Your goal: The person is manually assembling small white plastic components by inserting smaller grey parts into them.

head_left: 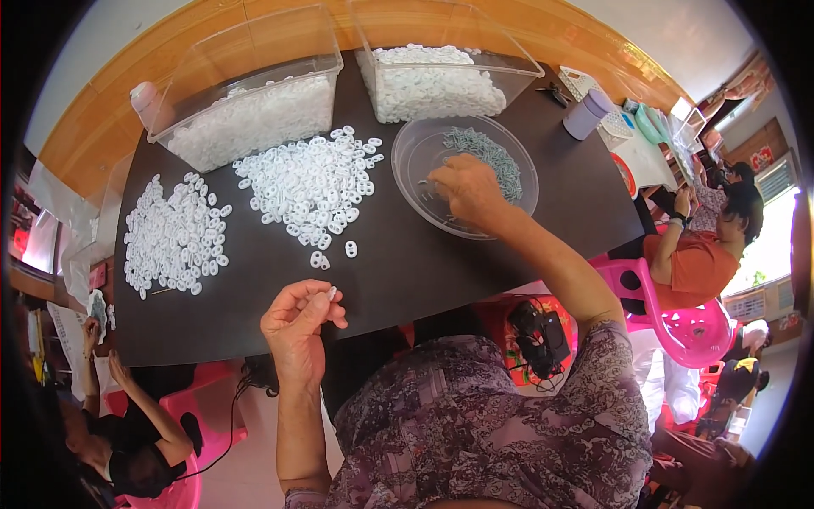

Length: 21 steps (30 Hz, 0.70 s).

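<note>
My left hand [297, 327] is raised at the near edge of the dark table, thumb and forefinger pinching a small white plastic piece [331, 293]. My right hand [468, 191] reaches into a round clear plastic basin [411, 182]. Its fingers are bent down toward the basin's bottom; whatever they grip is hidden. Small grey screw-like pins [500, 161] lie heaped along the basin's far right side, and several are scattered near my fingertips. Beyond my left hand spreads a pile of white oval two-hole pieces [309, 187], with a few loose ones [351, 248] in front.
Another white pile [174, 237] sits at the table's left. Two clear bins [246, 127] [437, 85] of white pieces stand at the back. A lavender-lidded cup [588, 115] and dark pliers [555, 93] are at the right. People sit on pink chairs [695, 327] at both sides.
</note>
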### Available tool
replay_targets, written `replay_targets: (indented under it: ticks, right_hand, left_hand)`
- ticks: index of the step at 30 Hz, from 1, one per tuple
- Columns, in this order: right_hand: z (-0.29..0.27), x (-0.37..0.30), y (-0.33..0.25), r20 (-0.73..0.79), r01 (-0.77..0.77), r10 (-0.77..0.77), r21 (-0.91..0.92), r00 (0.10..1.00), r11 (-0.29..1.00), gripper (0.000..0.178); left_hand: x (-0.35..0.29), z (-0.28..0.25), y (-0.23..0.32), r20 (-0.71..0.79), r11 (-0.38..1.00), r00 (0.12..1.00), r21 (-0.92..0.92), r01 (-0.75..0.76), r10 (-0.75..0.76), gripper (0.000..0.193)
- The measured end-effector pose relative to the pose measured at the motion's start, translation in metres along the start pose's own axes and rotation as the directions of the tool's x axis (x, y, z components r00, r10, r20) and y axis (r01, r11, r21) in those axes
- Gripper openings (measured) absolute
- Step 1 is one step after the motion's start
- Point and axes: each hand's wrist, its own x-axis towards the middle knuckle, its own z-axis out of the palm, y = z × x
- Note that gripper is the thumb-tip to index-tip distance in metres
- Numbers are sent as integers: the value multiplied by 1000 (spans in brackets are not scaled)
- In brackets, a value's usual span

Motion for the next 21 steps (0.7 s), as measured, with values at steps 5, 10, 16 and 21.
replay_targets:
  ticks: [5,10,16,21]
  right_hand:
    - [2,0,-1,47,-19,20,-4,999,1000,7]
    - [8,5,6,39,-13,13,0,999,1000,7]
    - [6,0,-4,102,32,-26,-52,994,998,6]
    - [8,3,-7,118,132,-120,-102,986,986,11]
  left_hand:
    - [-3,-4,-10,14,999,1000,35,-28,27,17]
    - [-6,-5,-15,21,997,1000,71,-19,18,19]
    - [-8,-8,-19,35,997,999,72,-14,11,17]
    - [-10,-7,-21,29,997,1000,78,-13,11,17]
